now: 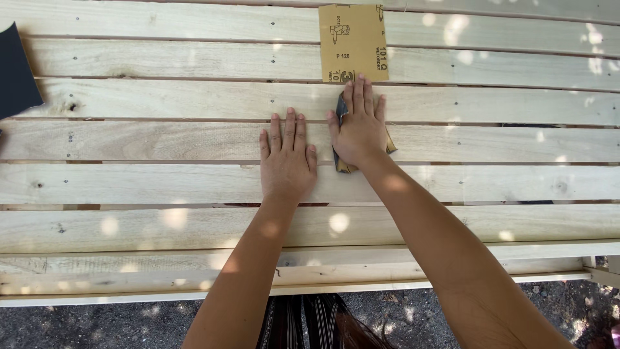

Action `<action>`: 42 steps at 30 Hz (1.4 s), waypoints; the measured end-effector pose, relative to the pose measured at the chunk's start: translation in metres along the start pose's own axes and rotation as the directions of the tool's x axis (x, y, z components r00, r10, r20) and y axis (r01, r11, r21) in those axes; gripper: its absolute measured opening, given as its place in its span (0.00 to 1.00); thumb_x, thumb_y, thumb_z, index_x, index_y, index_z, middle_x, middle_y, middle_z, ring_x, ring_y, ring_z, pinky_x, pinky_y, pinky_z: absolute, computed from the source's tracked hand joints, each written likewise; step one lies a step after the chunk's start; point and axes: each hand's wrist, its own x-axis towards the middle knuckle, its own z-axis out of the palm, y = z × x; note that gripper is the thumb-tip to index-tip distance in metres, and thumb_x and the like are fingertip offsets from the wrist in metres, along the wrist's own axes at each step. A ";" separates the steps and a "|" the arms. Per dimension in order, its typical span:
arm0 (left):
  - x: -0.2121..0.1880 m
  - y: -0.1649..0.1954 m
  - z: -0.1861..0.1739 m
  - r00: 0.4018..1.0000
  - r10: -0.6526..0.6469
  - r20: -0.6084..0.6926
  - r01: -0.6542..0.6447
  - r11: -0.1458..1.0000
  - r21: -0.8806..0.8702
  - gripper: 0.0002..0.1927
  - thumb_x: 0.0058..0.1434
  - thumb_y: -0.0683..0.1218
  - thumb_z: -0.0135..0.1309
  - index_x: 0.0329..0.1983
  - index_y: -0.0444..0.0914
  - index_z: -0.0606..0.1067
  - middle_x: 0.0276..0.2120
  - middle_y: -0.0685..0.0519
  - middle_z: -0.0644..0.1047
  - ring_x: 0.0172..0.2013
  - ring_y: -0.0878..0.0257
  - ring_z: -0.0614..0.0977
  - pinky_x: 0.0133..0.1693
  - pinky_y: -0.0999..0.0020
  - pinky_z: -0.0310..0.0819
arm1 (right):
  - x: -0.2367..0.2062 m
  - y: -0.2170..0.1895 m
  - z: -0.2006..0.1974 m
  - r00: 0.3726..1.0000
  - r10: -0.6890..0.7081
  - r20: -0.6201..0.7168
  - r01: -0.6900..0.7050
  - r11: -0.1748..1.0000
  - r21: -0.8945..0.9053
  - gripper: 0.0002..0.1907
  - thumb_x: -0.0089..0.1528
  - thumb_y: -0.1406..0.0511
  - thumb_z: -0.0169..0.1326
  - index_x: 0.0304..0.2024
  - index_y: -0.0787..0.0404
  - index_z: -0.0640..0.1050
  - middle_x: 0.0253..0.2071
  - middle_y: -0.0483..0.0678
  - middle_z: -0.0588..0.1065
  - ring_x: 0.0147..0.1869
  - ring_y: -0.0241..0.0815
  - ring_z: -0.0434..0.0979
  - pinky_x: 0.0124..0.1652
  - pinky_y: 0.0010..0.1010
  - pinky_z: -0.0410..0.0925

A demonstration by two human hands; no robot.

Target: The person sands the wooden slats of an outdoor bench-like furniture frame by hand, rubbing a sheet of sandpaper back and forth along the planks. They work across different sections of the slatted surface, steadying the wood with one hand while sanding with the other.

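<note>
The slatted wooden surface point(161, 139) fills the view; a tan sandpaper sheet point(353, 42) lies at twelve o'clock; the left hand point(287, 158) rests flat, fingers spread; the right hand point(359, 127) presses a folded sandpaper piece point(340, 107) flat at centre, its grip spread.

Right hand point(359, 132) covers most of the sandpaper piece point(340, 110) under it; only dark and tan edges show. Full sandpaper sheet point(352, 42) cut off by far edge. Dark sheet point(15, 71) at far left cropped by frame. Slatted wooden surface point(161, 139) runs past both sides. Striped fabric point(303, 320) below near edge, kind unclear.
</note>
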 end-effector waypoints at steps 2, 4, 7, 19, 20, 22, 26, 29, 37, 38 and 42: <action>0.000 0.000 -0.001 1.000 -0.001 0.011 0.001 1.000 0.004 0.34 0.72 0.58 0.24 0.79 0.45 0.43 0.78 0.54 0.40 0.76 0.51 0.40 0.72 0.48 0.31 | 0.035 -0.007 -0.009 0.999 0.037 -0.022 -0.036 0.999 0.022 0.40 0.71 0.47 0.25 0.77 0.64 0.42 0.80 0.56 0.35 0.83 0.51 0.29 0.74 0.50 0.31; 0.001 0.000 -0.002 1.000 0.002 0.027 -0.003 1.000 0.026 0.33 0.72 0.58 0.23 0.79 0.45 0.42 0.78 0.54 0.40 0.76 0.51 0.40 0.72 0.48 0.31 | 0.035 -0.008 -0.009 0.998 0.033 -0.046 -0.032 0.999 0.032 0.39 0.71 0.47 0.24 0.77 0.65 0.42 0.80 0.56 0.35 0.83 0.51 0.30 0.74 0.50 0.31; 0.000 0.001 -0.003 1.000 0.001 0.009 -0.001 1.000 0.014 0.34 0.72 0.57 0.25 0.79 0.44 0.43 0.78 0.53 0.41 0.76 0.50 0.40 0.72 0.47 0.30 | -0.022 0.000 0.003 0.998 -0.051 -0.044 0.051 0.999 0.000 0.39 0.72 0.47 0.25 0.77 0.65 0.44 0.81 0.56 0.36 0.84 0.51 0.31 0.75 0.50 0.32; 0.000 0.018 0.003 0.999 -0.051 0.014 0.052 0.998 -0.048 0.35 0.72 0.59 0.25 0.79 0.41 0.45 0.78 0.48 0.40 0.76 0.46 0.38 0.72 0.46 0.29 | -0.006 0.025 0.009 1.000 0.000 -0.029 0.001 1.000 0.028 0.41 0.71 0.47 0.27 0.77 0.66 0.44 0.80 0.56 0.35 0.83 0.52 0.29 0.74 0.52 0.31; 0.000 0.018 0.004 0.999 -0.052 0.011 0.052 0.998 -0.041 0.35 0.72 0.59 0.25 0.79 0.41 0.45 0.78 0.48 0.40 0.76 0.46 0.38 0.72 0.46 0.29 | 0.013 0.023 0.005 0.999 0.046 -0.017 -0.045 0.998 0.041 0.40 0.71 0.47 0.26 0.77 0.66 0.44 0.81 0.55 0.35 0.84 0.51 0.29 0.75 0.51 0.31; 0.001 0.017 0.004 0.999 -0.051 -0.012 0.051 0.998 -0.022 0.34 0.72 0.58 0.25 0.79 0.41 0.45 0.78 0.49 0.40 0.76 0.46 0.38 0.72 0.47 0.29 | 0.028 0.019 -0.002 0.996 0.047 -0.080 -0.043 0.998 0.051 0.40 0.72 0.47 0.25 0.77 0.66 0.44 0.80 0.56 0.35 0.84 0.51 0.29 0.75 0.51 0.31; 0.001 0.024 0.003 0.998 -0.067 -0.006 0.067 0.998 -0.020 0.35 0.72 0.59 0.25 0.79 0.40 0.44 0.78 0.47 0.40 0.76 0.46 0.39 0.72 0.48 0.30 | -0.034 0.025 -0.003 0.998 -0.044 -0.041 0.044 0.999 0.004 0.40 0.72 0.48 0.26 0.78 0.67 0.45 0.81 0.57 0.34 0.85 0.52 0.30 0.76 0.52 0.31; 0.003 0.041 0.004 0.999 -0.040 -0.009 0.039 0.999 -0.030 0.36 0.72 0.59 0.26 0.79 0.39 0.44 0.78 0.48 0.40 0.76 0.46 0.39 0.72 0.48 0.30 | -0.098 0.044 0.006 0.997 -0.072 0.002 0.072 0.994 0.079 0.41 0.71 0.46 0.28 0.77 0.64 0.43 0.81 0.53 0.34 0.84 0.51 0.30 0.75 0.51 0.32; 0.010 0.060 0.005 0.999 0.032 0.035 -0.030 0.999 -0.036 0.35 0.72 0.58 0.28 0.79 0.40 0.44 0.78 0.48 0.41 0.76 0.46 0.39 0.72 0.46 0.30 | -0.041 0.059 0.010 0.999 -0.006 0.040 0.006 1.000 0.005 0.41 0.69 0.46 0.27 0.78 0.60 0.43 0.80 0.53 0.34 0.83 0.49 0.29 0.74 0.54 0.30; 0.009 0.059 0.005 0.999 0.027 0.029 -0.026 0.999 -0.038 0.35 0.72 0.58 0.28 0.79 0.41 0.44 0.78 0.48 0.41 0.76 0.47 0.40 0.72 0.46 0.31 | -0.019 0.057 0.002 1.000 0.021 0.021 -0.021 1.000 0.014 0.40 0.70 0.46 0.26 0.78 0.62 0.43 0.80 0.54 0.34 0.84 0.50 0.29 0.74 0.54 0.30; 0.008 0.059 0.004 1.000 0.026 0.005 -0.026 0.998 -0.049 0.35 0.72 0.59 0.28 0.79 0.41 0.45 0.78 0.49 0.42 0.76 0.47 0.40 0.72 0.46 0.31 | 0.022 0.053 -0.018 0.997 0.058 -0.054 -0.056 0.998 0.043 0.39 0.72 0.48 0.25 0.78 0.65 0.43 0.81 0.54 0.34 0.84 0.51 0.30 0.75 0.54 0.31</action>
